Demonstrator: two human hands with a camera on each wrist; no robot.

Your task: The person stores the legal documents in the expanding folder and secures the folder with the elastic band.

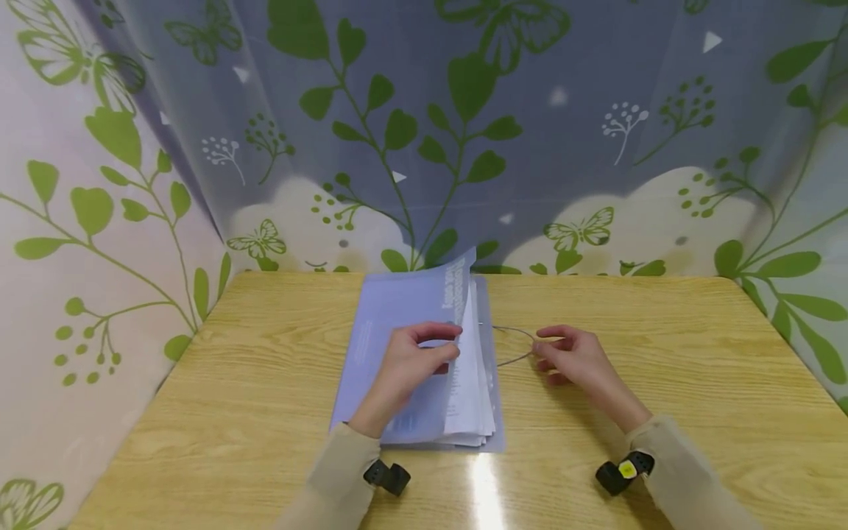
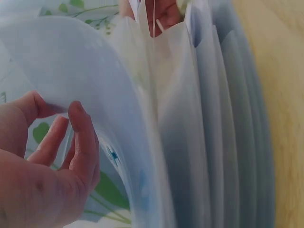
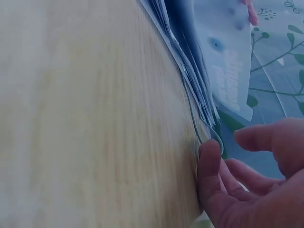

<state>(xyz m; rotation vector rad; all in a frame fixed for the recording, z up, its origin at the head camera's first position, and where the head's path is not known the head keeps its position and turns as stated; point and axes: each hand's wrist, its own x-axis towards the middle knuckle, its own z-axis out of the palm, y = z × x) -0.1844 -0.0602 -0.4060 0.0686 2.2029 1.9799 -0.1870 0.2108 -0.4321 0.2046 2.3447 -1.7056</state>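
A translucent bluish folder (image 1: 384, 309) lies on the table with its front cover lifted along the right side. Several white sheets (image 1: 472, 405) show beneath that cover, and the left wrist view looks in between their layers. My left hand (image 1: 414, 357) pinches the cover's free edge between thumb and fingers. To the folder's right, my right hand (image 1: 581, 358) has its curled fingers hooked in a thin grey elastic cord (image 1: 517, 329). The cord is drawn out from the folder's right side into a loop. In the right wrist view, the thumb stands apart from the cord (image 3: 191, 109).
The wooden table (image 1: 232, 383) carries the folder near its middle. A curtain (image 1: 563, 147) printed with leaves and butterflies hangs behind the table and along both sides. Dark wrist cameras (image 1: 391, 477) are strapped over beige sleeves (image 1: 682, 471).
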